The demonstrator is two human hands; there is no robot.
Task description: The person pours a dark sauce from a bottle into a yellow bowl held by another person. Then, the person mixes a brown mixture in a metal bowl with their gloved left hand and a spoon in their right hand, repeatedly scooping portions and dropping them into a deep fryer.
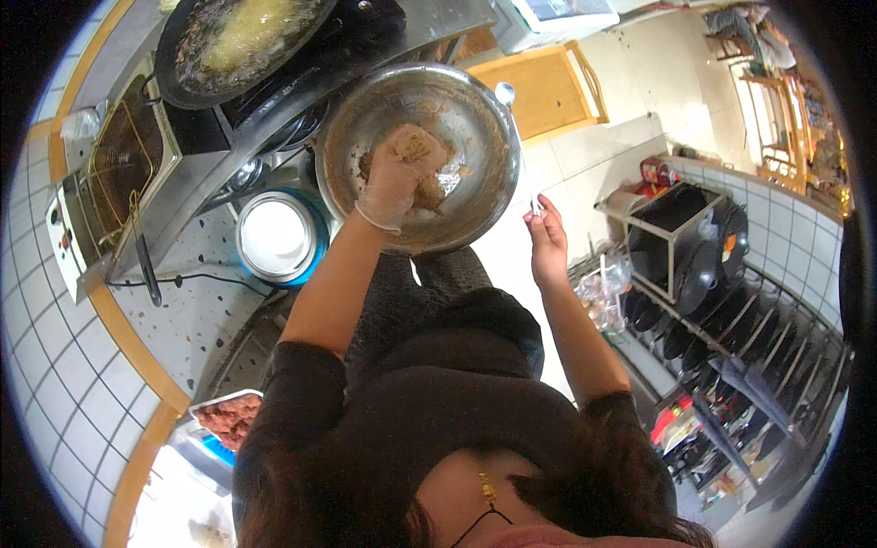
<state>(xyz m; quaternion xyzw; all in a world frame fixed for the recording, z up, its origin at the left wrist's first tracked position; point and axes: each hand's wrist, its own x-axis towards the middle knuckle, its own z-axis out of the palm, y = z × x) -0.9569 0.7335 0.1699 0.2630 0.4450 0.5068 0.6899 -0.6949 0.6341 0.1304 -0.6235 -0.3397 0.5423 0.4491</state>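
Observation:
My left hand (401,168), in a clear disposable glove, is inside a large stainless steel bowl (490,144). Its fingers are curled around a brownish minced mixture (416,144), some of which shows at the top of the fist. More of the mixture clings to the bowl's bottom and sides. My right hand (548,240) is bare and pinches the handle end of a long metal spoon (505,93). That spoon stands out along the bowl's right side, its head pointing away from me and holding nothing that I can make out.
A wok (240,51) of bubbling oil sits on the stove at upper left, near a deep fryer (130,151). Left of the bowl is a white-topped blue container (275,235). Red minced meat (229,419) fills a tray at lower left. A pan rack (712,322) stands right.

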